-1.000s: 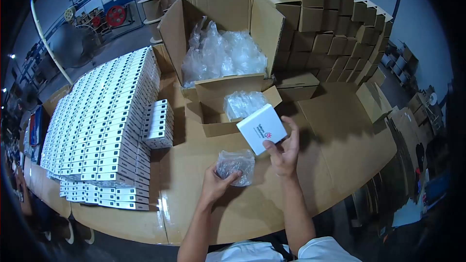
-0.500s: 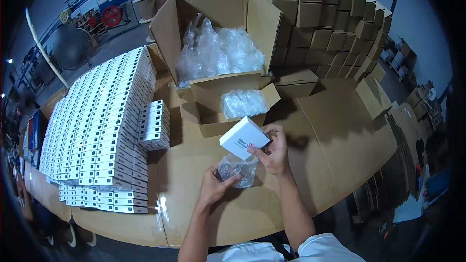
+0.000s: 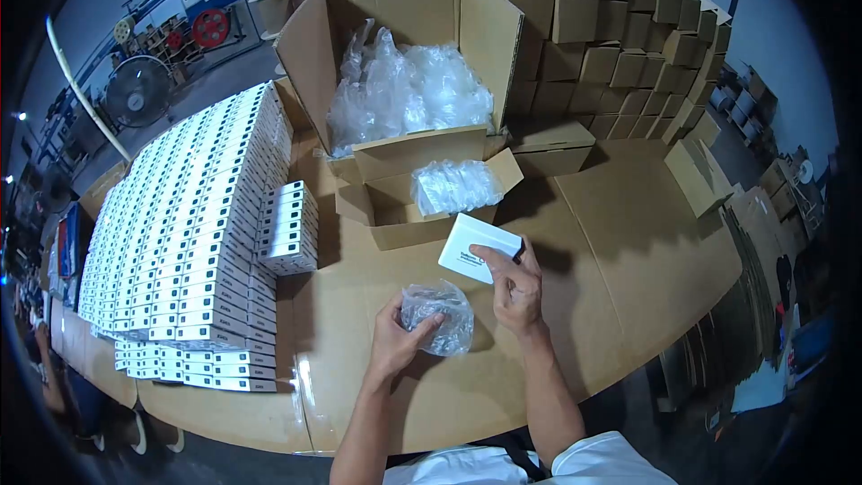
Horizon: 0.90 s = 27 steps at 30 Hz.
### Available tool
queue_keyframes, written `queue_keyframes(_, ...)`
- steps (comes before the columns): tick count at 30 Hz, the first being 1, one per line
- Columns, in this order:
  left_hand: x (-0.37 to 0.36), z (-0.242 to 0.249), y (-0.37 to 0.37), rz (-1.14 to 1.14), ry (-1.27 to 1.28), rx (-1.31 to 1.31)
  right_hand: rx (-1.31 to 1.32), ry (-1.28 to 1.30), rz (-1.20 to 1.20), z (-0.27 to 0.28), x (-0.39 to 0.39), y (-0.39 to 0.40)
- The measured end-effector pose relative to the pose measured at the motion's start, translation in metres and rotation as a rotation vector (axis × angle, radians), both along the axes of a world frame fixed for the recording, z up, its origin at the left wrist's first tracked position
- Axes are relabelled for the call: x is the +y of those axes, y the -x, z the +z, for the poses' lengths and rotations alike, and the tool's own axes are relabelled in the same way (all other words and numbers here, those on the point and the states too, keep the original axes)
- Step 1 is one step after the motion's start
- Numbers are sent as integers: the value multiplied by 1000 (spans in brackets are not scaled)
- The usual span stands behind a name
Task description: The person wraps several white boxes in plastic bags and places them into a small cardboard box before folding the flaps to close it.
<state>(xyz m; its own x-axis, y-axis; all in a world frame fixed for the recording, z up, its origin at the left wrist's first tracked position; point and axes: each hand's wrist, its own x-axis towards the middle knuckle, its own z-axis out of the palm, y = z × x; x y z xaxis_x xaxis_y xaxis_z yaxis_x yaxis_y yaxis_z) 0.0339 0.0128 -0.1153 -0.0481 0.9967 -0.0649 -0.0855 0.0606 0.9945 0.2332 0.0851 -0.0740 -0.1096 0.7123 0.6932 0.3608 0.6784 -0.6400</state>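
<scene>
My left hand (image 3: pixel 399 338) grips a clear plastic bag (image 3: pixel 442 316), bunched up above the front of the table. To its right, my right hand (image 3: pixel 517 289) holds a flat white box (image 3: pixel 469 248) by its right side, with a finger across the printed face. Bag and box are apart. Just beyond them stands an open carton (image 3: pixel 406 235), with several plastic-wrapped items (image 3: pixel 456 187) in its right part. Behind it, a large open carton (image 3: pixel 359 0) is heaped with loose clear bags (image 3: pixel 404 94).
On the left, many white boxes (image 3: pixel 189 224) form a big stack, with a shorter stack (image 3: pixel 289 224) beside it. Brown cartons (image 3: pixel 620 45) are piled at the back right. A small carton (image 3: pixel 696 180) stands at the right edge of the cardboard-covered table (image 3: pixel 575 341).
The white box has moved right and slightly up, away from the bag, and tilted differently. My right hand's grip on it has shifted. The bag looks more bunched in my left hand.
</scene>
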Motion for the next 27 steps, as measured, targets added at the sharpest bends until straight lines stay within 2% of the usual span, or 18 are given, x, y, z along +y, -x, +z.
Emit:
queue_keyframes(3,-2,15,-6,71,-44,-113,-89,35,28,-1,-1,-5)
queue_keyframes(5,0,15,-4,88,-65,-101,-39,160,124,2,-2,-5)
queue_keyframes(8,0,19,-3,103,-102,-96,-77,234,144,14,-14,11)
queue_keyframes(11,-1,14,3,152,-200,-34,-192,308,157,-13,-10,11)
queue_keyframes(14,-1,21,19,209,-499,554,-184,361,210,-14,-8,8)
queue_keyframes(15,-2,28,18,252,-494,550,-190,353,232,-13,-9,8)
queue_keyframes(18,3,14,35,171,-524,671,-203,329,270,-15,-8,7)
queue_keyframes(19,4,18,33,204,-542,555,-208,324,280,-16,-8,7)
queue_keyframes(23,7,16,38,49,-511,256,-232,395,335,-13,-9,5)
queue_keyframes(26,6,14,40,21,-574,86,-226,408,354,-12,-10,6)
queue_keyframes(27,5,18,41,7,-610,123,-219,410,363,-12,-11,7)
